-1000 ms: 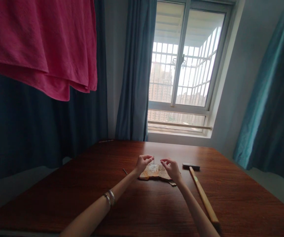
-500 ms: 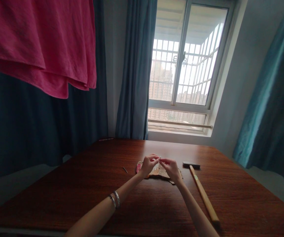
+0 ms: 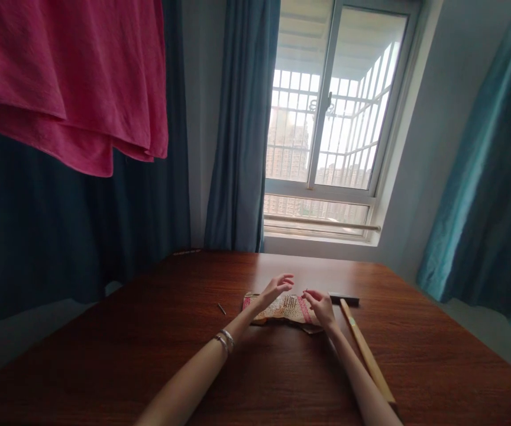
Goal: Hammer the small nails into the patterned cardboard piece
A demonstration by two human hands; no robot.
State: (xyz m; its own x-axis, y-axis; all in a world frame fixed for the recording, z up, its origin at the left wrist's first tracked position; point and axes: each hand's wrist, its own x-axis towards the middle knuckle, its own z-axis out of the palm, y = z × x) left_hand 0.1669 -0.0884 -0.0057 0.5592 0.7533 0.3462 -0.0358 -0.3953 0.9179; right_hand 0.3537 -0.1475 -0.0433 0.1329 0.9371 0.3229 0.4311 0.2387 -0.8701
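Observation:
A small wooden board (image 3: 282,307) studded with rows of nails, with a pink edge, lies on the brown wooden table (image 3: 149,355). My left hand (image 3: 277,286) hovers over the board's left part, fingers stretched out and apart, holding nothing. My right hand (image 3: 320,305) sits at the board's right end, its fingers pinched on a thin nail that stands up from them. A bracelet circles my left wrist.
A hammer (image 3: 362,343) with a long wooden handle and dark head lies right of the board. A loose nail (image 3: 222,308) rests on the table to the left. Pink cloth (image 3: 69,83) hangs at upper left. Blue curtains flank the window (image 3: 326,118).
The nail passed from my left fingers to my right hand. My left hand opened and rose a little; my right hand moved right to the board's end.

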